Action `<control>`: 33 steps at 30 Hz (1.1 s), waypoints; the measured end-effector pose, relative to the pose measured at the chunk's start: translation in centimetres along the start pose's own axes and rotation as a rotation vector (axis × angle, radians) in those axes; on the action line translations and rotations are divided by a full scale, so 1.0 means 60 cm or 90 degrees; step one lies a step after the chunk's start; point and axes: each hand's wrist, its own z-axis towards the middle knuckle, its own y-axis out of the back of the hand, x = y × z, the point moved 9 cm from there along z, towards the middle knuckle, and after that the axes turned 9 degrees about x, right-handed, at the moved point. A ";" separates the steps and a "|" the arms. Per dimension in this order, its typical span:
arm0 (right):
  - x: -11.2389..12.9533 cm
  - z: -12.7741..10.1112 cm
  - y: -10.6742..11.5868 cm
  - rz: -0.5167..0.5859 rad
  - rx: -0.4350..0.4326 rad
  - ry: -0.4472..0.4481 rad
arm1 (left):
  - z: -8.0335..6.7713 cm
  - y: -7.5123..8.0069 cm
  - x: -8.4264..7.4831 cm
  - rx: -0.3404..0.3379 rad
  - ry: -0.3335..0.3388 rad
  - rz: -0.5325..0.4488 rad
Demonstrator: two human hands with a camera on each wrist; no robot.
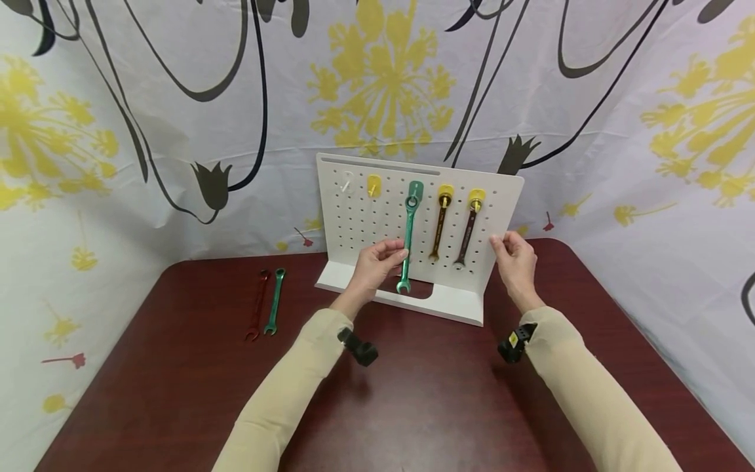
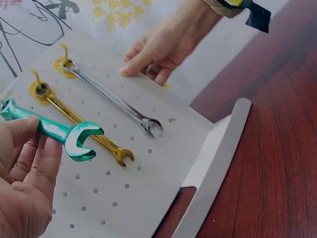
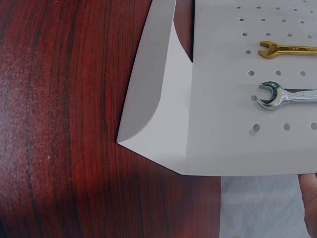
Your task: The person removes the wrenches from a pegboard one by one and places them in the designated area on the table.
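My left hand [image 1: 377,263] pinches a green combination wrench [image 1: 407,242] by its shaft, open end down. In the head view its ring end lies over a green hook [image 1: 416,189] on the white pegboard [image 1: 389,229]; whether it hangs there I cannot tell. The right hand [image 1: 516,261] grips the pegboard's right edge between thumb and fingers. Two yellow hooks beside the green wrench carry a gold wrench [image 2: 84,119] and a silver wrench [image 2: 111,96]. In the right wrist view only a sliver of the right hand [image 3: 309,201] shows.
A red wrench [image 1: 257,305] and another green wrench [image 1: 274,301] lie on the dark red table [image 1: 194,367] left of the pegboard. A white hook [image 1: 347,182] and a yellow hook [image 1: 374,186] on the board bear nothing. A patterned cloth [image 1: 283,131] hangs behind.
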 end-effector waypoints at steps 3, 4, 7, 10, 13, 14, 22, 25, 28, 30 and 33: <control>0.000 0.000 0.000 0.000 -0.001 0.003 | -0.003 -0.003 -0.001 0.012 0.014 -0.020; 0.001 0.000 0.000 0.000 0.000 0.004 | -0.004 -0.003 -0.001 0.014 0.019 -0.028; 0.001 -0.001 0.000 0.000 0.000 0.001 | -0.005 -0.006 -0.001 0.020 0.030 -0.052; 0.000 -0.001 -0.001 -0.001 0.001 -0.005 | -0.006 -0.010 -0.001 0.024 0.038 -0.073; -0.002 0.000 -0.001 -0.001 0.003 -0.011 | -0.007 -0.014 -0.003 0.027 0.047 -0.091; -0.002 0.000 -0.001 -0.001 0.003 -0.012 | -0.007 -0.015 -0.004 0.028 0.049 -0.095; -0.002 0.001 -0.002 -0.007 0.005 -0.012 | -0.005 -0.022 -0.008 0.039 0.053 -0.121; -0.002 0.001 -0.002 -0.009 0.006 -0.011 | -0.006 -0.022 -0.009 0.039 0.050 -0.125; -0.002 0.001 -0.002 -0.011 0.006 -0.011 | -0.007 -0.022 -0.013 0.036 0.046 -0.130; -0.002 0.001 -0.002 -0.007 0.005 -0.008 | -0.008 -0.022 -0.016 0.036 0.044 -0.137; 0.000 0.001 -0.001 0.003 -0.002 0.007 | -0.009 -0.022 -0.019 0.041 0.041 -0.139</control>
